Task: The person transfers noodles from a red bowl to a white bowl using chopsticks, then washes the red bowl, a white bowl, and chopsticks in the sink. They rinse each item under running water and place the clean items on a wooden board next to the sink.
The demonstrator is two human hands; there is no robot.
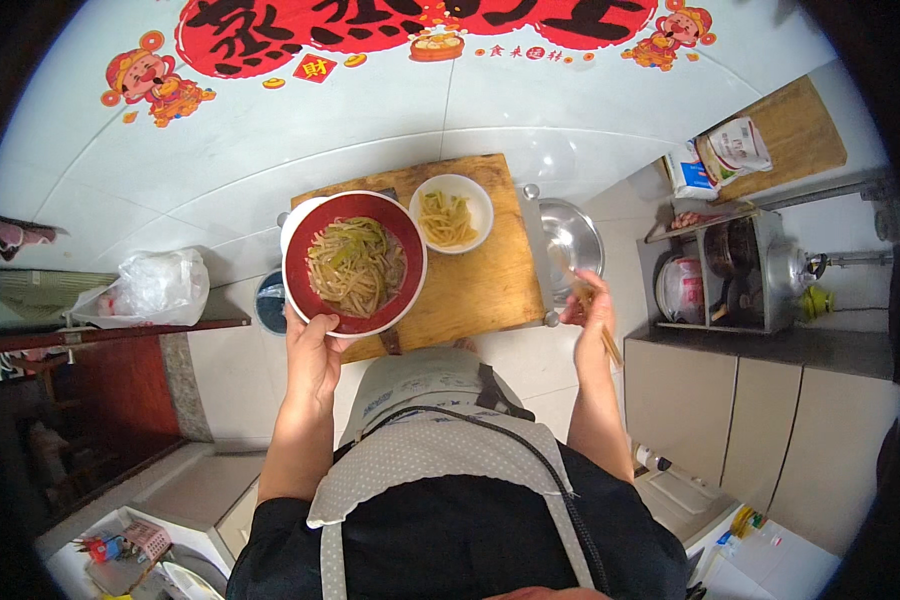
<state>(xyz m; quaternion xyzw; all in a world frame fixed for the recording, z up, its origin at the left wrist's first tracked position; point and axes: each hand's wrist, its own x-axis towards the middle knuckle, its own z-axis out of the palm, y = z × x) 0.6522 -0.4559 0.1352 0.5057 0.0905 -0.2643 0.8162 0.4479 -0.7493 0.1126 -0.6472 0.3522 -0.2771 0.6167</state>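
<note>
My left hand [315, 345] grips the near-left rim of a bowl [308, 228], red inside and white at the edge. Pale and green shredded strips [358, 265] fill it. Raised to the right, my right hand [592, 305] is closed round a pair of wooden chopsticks [611, 350], a little blurred. On the wooden cutting board [485, 290] stands a small white bowl [482, 207] with yellowish strips [447, 220]. The red bowl covers part of the board. Another white rim [295, 218] shows behind the red bowl, mostly hidden.
Right of the board is a shiny metal basin [582, 235]. A rack [740, 275] with pans stands further right, below packaged bags [735, 150]. At left, a shelf holds a white plastic bag [160, 285]. A tiled wall [370, 130] rises behind the board.
</note>
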